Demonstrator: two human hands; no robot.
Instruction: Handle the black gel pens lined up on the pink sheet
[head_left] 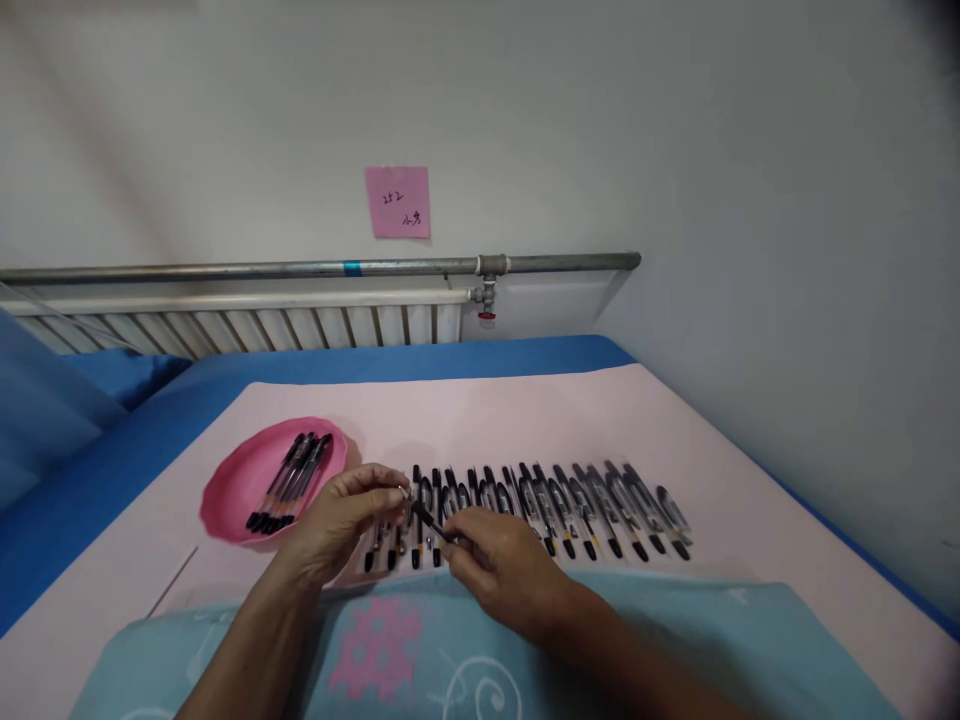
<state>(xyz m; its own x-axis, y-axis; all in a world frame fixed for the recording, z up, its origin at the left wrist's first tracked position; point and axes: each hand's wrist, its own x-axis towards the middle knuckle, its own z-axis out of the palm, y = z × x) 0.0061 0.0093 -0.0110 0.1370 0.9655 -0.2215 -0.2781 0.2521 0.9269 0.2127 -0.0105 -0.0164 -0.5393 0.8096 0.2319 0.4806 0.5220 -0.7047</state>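
My right hand grips a pen by its barrel, with the dark end slanting up to the left. At that end, my left hand pinches a small shiny piece between thumb and forefinger; its exact kind is too small to make out. Behind and beside both hands lies a long row of pen parts, with clear barrels, black ends and loose black caps. My hands hide some of the row.
A pink scalloped bowl at the left holds several black-capped pens. The pink tabletop has a blue border. Light-blue patterned fabric covers the near edge. A radiator and pipe run along the back wall.
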